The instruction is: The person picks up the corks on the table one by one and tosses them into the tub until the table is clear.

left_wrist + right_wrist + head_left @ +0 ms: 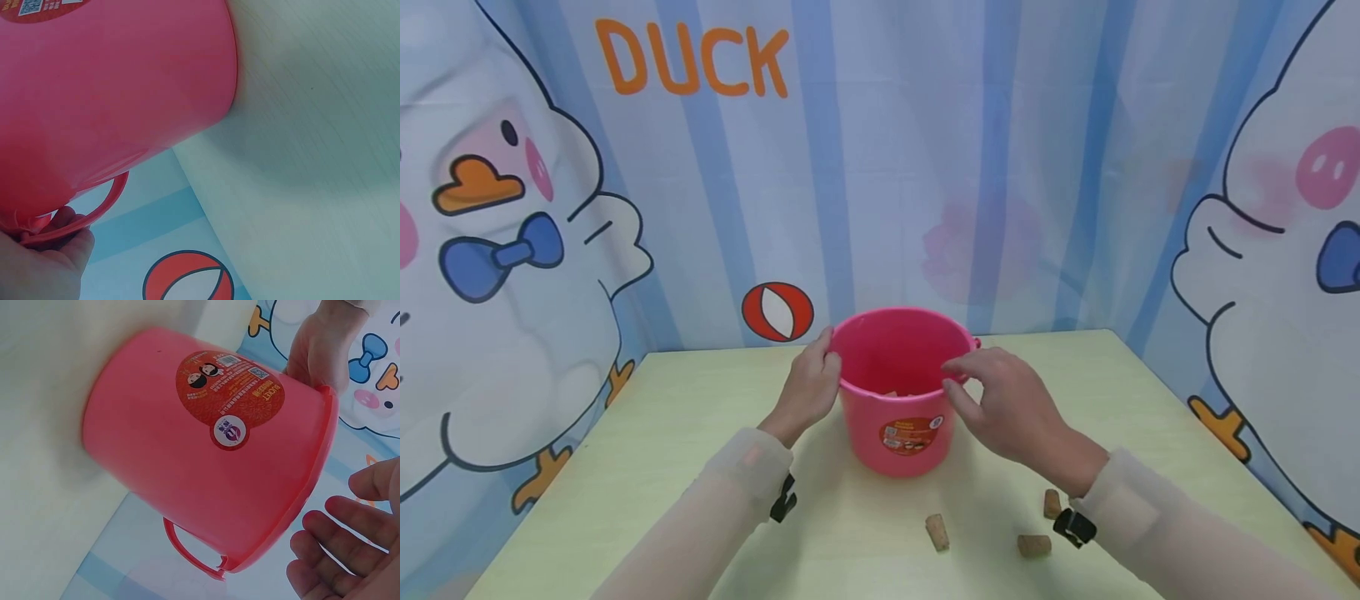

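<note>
A pink bucket (898, 429) with a round orange-red label stands upright on the table. At its left rim my left hand (808, 379) grips the bucket; in the left wrist view the fingers of that hand (59, 256) are curled at the rim beside the pink handle (112, 200). Over the right side of the rim is my right hand (1011, 404), its fingers relaxed and apart. The right wrist view shows this hand (350, 544) with nothing held, beside the bucket's mouth. A few brownish pieces (891, 394) show inside the bucket, mostly hidden by the front wall.
On the pale yellow table (715, 417), one cork (937, 532) lies in front of the bucket. A second cork (1033, 546) and a third cork (1052, 503) lie near my right wrist. Behind the table hangs a blue striped curtain (895, 167) with duck prints.
</note>
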A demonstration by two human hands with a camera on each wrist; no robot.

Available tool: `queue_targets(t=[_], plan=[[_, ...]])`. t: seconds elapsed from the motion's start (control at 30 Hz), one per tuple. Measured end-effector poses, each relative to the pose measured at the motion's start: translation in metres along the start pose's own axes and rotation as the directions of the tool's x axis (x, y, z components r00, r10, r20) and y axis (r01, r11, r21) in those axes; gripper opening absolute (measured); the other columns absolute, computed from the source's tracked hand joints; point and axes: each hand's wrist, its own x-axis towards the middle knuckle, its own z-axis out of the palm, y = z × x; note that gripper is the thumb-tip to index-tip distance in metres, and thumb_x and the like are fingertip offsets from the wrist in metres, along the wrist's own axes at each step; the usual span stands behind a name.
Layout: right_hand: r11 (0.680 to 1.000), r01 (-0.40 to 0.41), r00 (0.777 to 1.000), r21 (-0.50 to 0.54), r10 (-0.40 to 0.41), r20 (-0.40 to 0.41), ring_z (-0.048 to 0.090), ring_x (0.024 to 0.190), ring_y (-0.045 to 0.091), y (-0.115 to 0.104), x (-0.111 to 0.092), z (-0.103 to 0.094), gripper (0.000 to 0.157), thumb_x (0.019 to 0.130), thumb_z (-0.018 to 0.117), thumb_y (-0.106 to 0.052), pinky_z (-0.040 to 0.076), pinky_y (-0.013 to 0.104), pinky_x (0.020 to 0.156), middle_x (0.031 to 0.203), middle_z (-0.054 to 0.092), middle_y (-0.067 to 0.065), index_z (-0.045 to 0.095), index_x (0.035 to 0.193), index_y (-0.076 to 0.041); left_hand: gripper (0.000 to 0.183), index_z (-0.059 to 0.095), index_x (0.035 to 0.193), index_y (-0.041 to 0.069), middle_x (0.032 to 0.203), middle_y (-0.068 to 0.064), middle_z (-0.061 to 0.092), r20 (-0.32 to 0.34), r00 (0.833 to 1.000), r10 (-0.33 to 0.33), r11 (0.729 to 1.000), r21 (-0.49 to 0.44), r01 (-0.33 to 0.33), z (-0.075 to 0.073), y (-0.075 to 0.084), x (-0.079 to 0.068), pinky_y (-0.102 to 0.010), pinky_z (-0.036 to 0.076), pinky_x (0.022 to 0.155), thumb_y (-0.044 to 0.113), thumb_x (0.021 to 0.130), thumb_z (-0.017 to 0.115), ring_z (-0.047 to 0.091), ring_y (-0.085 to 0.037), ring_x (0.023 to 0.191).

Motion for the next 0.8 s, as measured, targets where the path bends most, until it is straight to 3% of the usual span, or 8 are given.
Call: queue_targets(t=[0.37, 0.8], plan=[[0.997, 0.071, 0.995, -0.008, -0.071, -0.063, 0.069, 0.099, 0.023, 0.002, -0.014, 0.000, 0.027, 0.089, 0.080, -0.021, 0.060, 0.043, 0.082, 0.107, 0.076, 0.003, 0.077, 0.113, -0.009, 0.062, 0.015, 0.165, 0.010, 0.166, -0.006, 0.030, 0.007, 1.000, -0.006, 1.000, 0.000, 0.006, -0.001, 0.001, 0.000, -0.048, 0.044, 0.111, 0.023, 0.108, 0.035, 0.035, -0.032, 0.148], [0.999, 0.054, 0.997, -0.006, -0.054, -0.058, 0.070, 0.096, 0.019, 0.009, -0.029, 0.009, 0.029, 0.089, 0.081, -0.027, 0.060, 0.043, 0.081, 0.104, 0.077, -0.003, 0.079, 0.115, -0.015, 0.063, 0.015, 0.165, 0.008, 0.167, -0.009, 0.029, 0.015, 1.000, -0.009, 1.000, 0.007, 0.009, -0.002, 0.001, 0.000, -0.050, 0.043, 0.112, 0.023, 0.108, 0.035, 0.033, -0.033, 0.149]])
